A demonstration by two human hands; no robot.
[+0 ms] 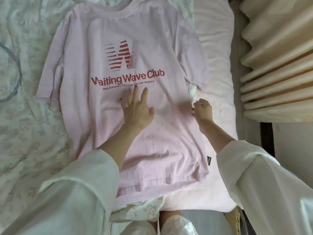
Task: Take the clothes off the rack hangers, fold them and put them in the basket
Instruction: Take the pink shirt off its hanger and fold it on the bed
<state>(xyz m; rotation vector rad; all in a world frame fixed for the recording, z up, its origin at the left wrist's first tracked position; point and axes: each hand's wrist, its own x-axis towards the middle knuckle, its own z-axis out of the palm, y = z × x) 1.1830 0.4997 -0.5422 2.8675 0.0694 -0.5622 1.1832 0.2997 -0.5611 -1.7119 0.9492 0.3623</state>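
Note:
A pale pink T-shirt (94, 53) with a red "Waiting Wave Club" print lies spread face up on the bed, neck at the top, hem toward me. My left hand (137, 107) rests flat on its middle, fingers straight, just below the print. At the shirt's right side edge, below the right sleeve, my right hand (203, 111) has its fingers curled; whether it pinches the fabric I cannot tell. No basket, rack or hangers are in view.
A floral quilt (22, 126) covers the bed's left side, and a white sheet (218, 53) lies to the right of the shirt. Cream curtains (277, 61) hang along the right. The bed's near edge (194, 207) is just in front of my legs.

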